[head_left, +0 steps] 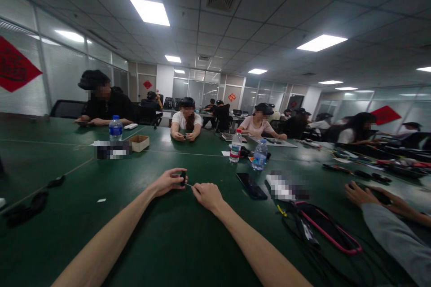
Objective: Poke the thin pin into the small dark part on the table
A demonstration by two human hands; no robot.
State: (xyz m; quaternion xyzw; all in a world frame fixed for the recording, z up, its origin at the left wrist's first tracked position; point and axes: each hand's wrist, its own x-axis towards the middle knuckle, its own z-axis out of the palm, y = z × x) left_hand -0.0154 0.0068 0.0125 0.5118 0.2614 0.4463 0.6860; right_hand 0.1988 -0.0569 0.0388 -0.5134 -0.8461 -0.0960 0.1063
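Note:
My left hand [169, 182] pinches a small black piece [183, 178] upright between thumb and fingers, just above the green table [161, 242]. My right hand [208, 195] is closed around a thin-shafted metal tool [189, 185]. Its handle is hidden in the fist, and the shaft points left at the black piece. Whether the tip touches the piece is too small to tell. Right of my right hand lies a dark smartphone [251, 185].
Two water bottles, one red-capped [235, 147] and one blue-capped [259, 155], stand beyond the phone. A pink-edged black item [332, 228] and cables lie right. A cardboard box [139, 143] sits back left. A co-worker's hands [367, 195] are at right; others sit opposite.

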